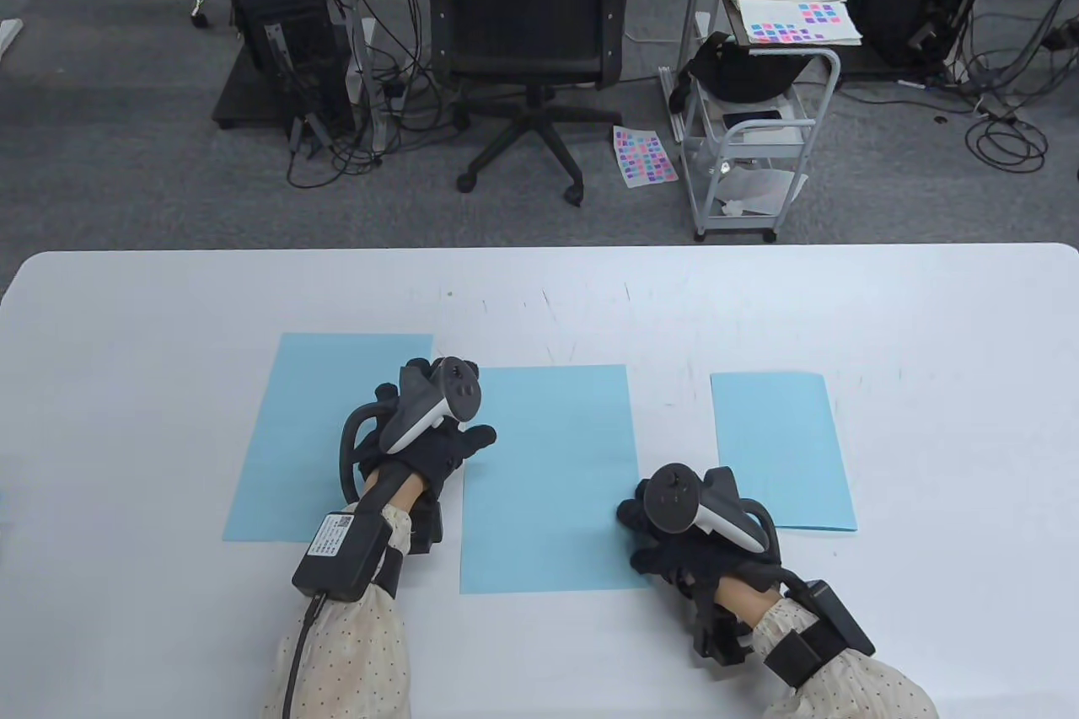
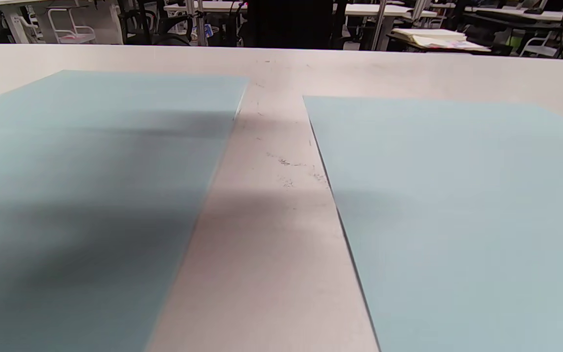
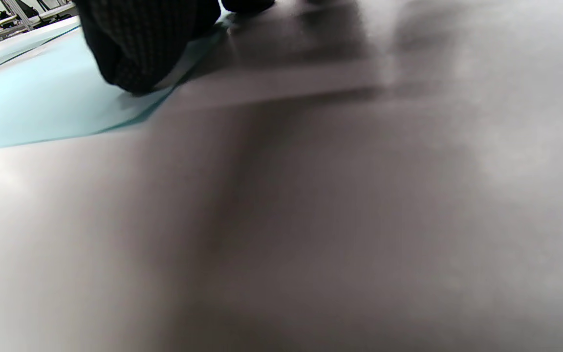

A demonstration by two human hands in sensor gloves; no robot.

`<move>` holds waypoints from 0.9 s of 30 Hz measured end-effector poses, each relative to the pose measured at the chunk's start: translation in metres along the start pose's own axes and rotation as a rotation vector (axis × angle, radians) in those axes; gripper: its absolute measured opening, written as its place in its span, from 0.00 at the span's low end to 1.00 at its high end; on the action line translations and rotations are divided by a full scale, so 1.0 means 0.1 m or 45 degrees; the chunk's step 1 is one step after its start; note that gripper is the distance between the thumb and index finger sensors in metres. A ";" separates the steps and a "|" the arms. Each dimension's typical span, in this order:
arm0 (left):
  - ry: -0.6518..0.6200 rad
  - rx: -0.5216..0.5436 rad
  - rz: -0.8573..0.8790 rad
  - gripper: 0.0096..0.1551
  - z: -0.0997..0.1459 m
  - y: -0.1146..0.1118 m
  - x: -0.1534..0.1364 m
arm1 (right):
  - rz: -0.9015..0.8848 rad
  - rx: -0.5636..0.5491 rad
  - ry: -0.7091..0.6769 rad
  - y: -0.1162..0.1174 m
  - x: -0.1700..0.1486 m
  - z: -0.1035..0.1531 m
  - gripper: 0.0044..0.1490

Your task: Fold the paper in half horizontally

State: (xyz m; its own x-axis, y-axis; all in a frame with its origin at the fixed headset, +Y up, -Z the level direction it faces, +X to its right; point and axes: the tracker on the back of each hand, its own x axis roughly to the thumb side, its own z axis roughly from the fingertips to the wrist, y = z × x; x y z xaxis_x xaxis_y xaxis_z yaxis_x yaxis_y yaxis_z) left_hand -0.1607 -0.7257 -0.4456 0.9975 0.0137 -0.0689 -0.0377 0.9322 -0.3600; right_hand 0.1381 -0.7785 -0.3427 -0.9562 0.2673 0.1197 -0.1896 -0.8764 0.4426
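Note:
A light blue sheet of paper (image 1: 548, 483) lies flat in the middle of the white table (image 1: 126, 314); it also shows in the left wrist view (image 2: 457, 210). My left hand (image 1: 447, 441) rests at its left edge, fingers spread. My right hand (image 1: 649, 533) presses a fingertip (image 3: 135, 54) on the sheet's near right corner (image 3: 42, 102). A second flat blue sheet (image 1: 312, 432) lies to the left, partly under my left hand. A narrower blue sheet (image 1: 780, 449), apparently folded, lies to the right.
Beyond the table's far edge stand an office chair (image 1: 527, 36), a white cart (image 1: 750, 137) with papers, and cables on the grey carpet.

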 end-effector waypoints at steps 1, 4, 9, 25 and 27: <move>0.005 -0.002 0.001 0.52 -0.05 -0.01 0.01 | -0.002 0.003 0.000 0.00 0.00 0.00 0.42; 0.043 -0.062 0.005 0.50 -0.25 -0.09 0.05 | -0.004 0.002 -0.002 0.00 0.00 0.00 0.42; 0.124 -0.156 -0.027 0.51 -0.50 -0.21 0.11 | -0.012 0.006 -0.005 0.00 -0.01 0.00 0.42; 0.214 -0.279 -0.085 0.54 -0.88 -0.35 0.22 | -0.025 0.030 -0.008 0.00 -0.02 -0.01 0.42; 0.225 -0.298 -0.110 0.53 -0.90 -0.37 0.23 | -0.023 0.037 -0.007 0.00 -0.02 -0.01 0.42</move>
State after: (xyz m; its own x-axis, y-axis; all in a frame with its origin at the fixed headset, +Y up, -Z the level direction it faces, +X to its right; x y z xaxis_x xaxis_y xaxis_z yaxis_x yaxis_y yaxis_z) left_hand -0.1420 -0.7925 -0.5175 0.9726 -0.1442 -0.1825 0.0135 0.8183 -0.5746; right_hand 0.1398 -0.7795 -0.3443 -0.9515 0.2849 0.1163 -0.1999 -0.8595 0.4705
